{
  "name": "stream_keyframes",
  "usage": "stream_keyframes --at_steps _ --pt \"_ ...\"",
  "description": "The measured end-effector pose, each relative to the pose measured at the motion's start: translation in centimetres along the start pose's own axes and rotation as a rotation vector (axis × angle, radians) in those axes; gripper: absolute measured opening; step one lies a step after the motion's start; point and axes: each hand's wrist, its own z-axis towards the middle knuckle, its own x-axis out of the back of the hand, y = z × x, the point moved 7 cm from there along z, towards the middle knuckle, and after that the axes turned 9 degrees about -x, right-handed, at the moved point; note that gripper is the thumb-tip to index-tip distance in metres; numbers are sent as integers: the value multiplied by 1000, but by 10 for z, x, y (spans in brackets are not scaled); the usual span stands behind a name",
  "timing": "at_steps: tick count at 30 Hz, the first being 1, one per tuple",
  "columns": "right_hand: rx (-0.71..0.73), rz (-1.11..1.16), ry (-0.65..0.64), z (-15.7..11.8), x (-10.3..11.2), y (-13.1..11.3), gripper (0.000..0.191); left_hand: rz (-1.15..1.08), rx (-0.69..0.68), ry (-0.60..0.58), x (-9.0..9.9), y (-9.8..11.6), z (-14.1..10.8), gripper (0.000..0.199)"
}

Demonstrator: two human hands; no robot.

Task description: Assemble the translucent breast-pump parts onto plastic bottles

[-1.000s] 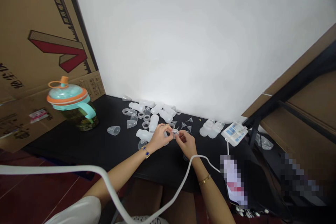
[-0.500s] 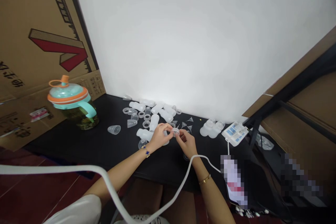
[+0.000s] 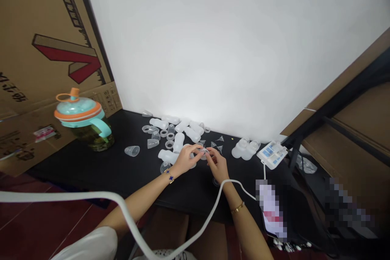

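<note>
My left hand [image 3: 187,157] and my right hand [image 3: 217,163] meet above the black table, their fingertips pinching a small clear plastic ring [image 3: 204,152] that they partly hide. Right behind my left hand lies a frosted plastic bottle [image 3: 167,156]. Several more frosted bottles [image 3: 178,142], clear rings [image 3: 169,144] and small clear funnels [image 3: 219,139] are scattered beyond my hands. A clear plastic cup [image 3: 132,151] lies off to the left.
The black table [image 3: 76,170] meets a white wall at the back. A teal and orange lidded jug [image 3: 82,122] stands at the left against a cardboard box [image 3: 61,40]. A white tube [image 3: 122,207] crosses my arms and runs to a white control unit [image 3: 272,154].
My fingers have closed further over the ring, covering more of it. My hands have otherwise barely moved, and the objects on the table stay where they were.
</note>
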Motion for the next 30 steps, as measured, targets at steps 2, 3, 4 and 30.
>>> stream_keyframes --at_steps 2,3,4,30 --pt "9 -4 -15 0 -1 -2 36 -2 2 -11 -1 0 0 25" --pt "11 -4 -21 0 -1 -3 35 -5 4 -17 -1 0 0 25" --pt "12 -3 -26 0 -1 -3 35 -8 6 -24 -1 0 0 26" --pt "66 -97 -22 -4 -4 -5 30 44 -40 -65 -4 -1 0 23"
